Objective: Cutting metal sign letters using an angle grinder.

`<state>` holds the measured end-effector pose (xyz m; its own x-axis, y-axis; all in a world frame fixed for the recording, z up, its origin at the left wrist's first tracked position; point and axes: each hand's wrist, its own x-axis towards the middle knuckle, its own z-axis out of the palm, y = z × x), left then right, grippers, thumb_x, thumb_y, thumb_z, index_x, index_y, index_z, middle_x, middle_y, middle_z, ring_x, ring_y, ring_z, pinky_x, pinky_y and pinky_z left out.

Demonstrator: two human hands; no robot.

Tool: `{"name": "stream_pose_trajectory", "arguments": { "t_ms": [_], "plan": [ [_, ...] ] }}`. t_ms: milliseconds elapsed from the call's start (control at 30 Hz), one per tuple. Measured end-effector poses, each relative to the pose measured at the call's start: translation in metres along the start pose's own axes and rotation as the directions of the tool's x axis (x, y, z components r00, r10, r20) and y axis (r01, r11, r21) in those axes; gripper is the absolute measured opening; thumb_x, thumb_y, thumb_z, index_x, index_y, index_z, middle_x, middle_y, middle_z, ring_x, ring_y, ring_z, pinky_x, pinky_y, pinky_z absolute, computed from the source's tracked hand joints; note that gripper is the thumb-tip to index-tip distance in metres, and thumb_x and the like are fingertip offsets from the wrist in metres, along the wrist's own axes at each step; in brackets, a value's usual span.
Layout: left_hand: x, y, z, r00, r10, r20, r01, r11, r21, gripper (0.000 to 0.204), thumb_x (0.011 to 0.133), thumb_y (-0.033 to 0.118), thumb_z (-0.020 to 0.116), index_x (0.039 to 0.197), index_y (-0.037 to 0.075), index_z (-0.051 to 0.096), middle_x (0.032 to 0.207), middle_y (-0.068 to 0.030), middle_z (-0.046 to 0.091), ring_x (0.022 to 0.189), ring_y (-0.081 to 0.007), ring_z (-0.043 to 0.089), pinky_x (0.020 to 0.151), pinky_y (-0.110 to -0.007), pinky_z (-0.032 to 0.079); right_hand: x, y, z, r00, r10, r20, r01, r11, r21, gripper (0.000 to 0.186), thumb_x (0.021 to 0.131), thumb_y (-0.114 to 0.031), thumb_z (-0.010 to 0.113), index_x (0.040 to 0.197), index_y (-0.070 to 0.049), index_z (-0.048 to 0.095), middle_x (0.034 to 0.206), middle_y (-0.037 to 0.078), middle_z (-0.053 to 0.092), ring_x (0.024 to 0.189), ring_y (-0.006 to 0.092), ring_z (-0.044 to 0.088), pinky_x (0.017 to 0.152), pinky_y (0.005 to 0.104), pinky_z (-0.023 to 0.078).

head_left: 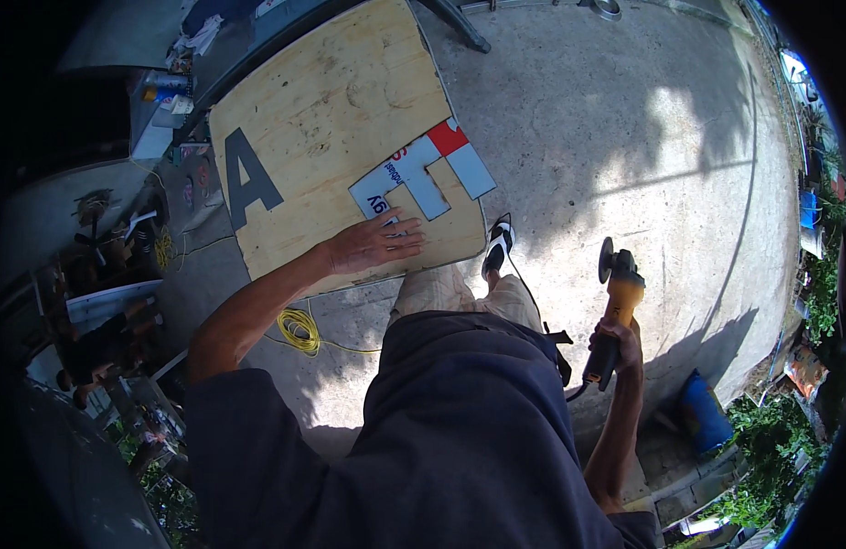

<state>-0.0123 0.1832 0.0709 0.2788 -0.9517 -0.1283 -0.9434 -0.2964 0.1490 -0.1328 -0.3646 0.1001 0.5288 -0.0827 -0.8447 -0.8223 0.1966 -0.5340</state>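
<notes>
On the plywood board [336, 110], near its lower edge, the left hand [373, 242] lies flat and spread, palm down, grasping nothing; its fingertips rest on the near end of a T-shaped cut of sheet [423, 174], white and pale blue with a red corner. That piece lies flat on the board, its stem toward the person. The right hand [615, 346] hangs off to the side, well apart from the board, clenched around the dark rear handle of a yellow angle grinder [613, 306], whose disc points up and away over the concrete ground [624, 119].

For the work in hand, holding the piece down looks like the point to get right: the flat palm seems well placed, but the fingers would be safer kept behind any line the disc is to follow, never ahead of it. The grinder's black cord [533, 302] trails back past the knee, so it is worth keeping it behind the tool and off the board. A sandalled foot [498, 245] stands just beside the board's lower corner, rather close to where sparks might fall. A coil of yellow cable [298, 329] lies on the ground under the left forearm.
</notes>
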Motion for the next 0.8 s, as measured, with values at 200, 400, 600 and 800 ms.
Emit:
{"name": "stream_pose_trajectory", "arguments": {
  "t_ms": [200,400,600,800],
  "plan": [
    [0.028,-0.021,-0.031,0.832,-0.540,-0.127,0.501,0.830,-0.243,0.063,0.094,0.028,0.066,0.152,0.010,0.049,0.163,-0.0135,0.039,0.153,-0.0342,0.030,0.124,-0.054,0.026,-0.011,0.000,0.019,0.999,0.006,-0.034,-0.006,1.000,-0.002,0.042,0.076,-0.019,0.075,0.107,0.000,0.053,0.077,0.010,0.061,0.062,0.0240,0.067,0.057,0.0392,0.061],
    [0.127,-0.072,0.004,0.740,-0.603,-0.296,0.547,0.797,-0.257,0.055,0.101,0.037,0.060,0.149,0.011,0.051,0.166,-0.0159,0.032,0.156,-0.0399,0.022,0.123,-0.058,0.026,-0.013,-0.014,0.047,0.998,0.036,-0.058,-0.038,0.998,-0.042,0.043,0.076,-0.019,0.076,0.107,0.001,0.053,0.077,0.010,0.061,0.062,0.0243,0.068,0.058,0.0388,0.060],
    [0.136,-0.093,0.029,0.749,-0.540,-0.384,0.426,0.836,-0.346,0.040,0.091,0.028,0.073,0.127,0.012,0.067,0.149,-0.0125,0.051,0.146,-0.0365,0.037,0.120,-0.056,0.030,-0.019,-0.019,0.061,0.996,0.022,-0.086,-0.026,0.998,-0.052,0.041,0.077,-0.018,0.075,0.106,0.001,0.054,0.077,0.011,0.062,0.062,0.0241,0.068,0.058,0.0385,0.060],
    [0.150,-0.127,0.005,0.780,-0.445,-0.439,0.303,0.884,-0.357,0.012,0.078,0.018,0.082,0.085,0.011,0.076,0.100,-0.0001,0.068,0.113,-0.0240,0.056,0.109,-0.046,0.038,-0.020,-0.022,0.062,0.993,0.021,-0.117,-0.027,0.998,-0.050,0.041,0.077,-0.017,0.075,0.107,0.001,0.053,0.077,0.011,0.062,0.063,0.0242,0.068,0.059,0.0384,0.061]
  ]
}}
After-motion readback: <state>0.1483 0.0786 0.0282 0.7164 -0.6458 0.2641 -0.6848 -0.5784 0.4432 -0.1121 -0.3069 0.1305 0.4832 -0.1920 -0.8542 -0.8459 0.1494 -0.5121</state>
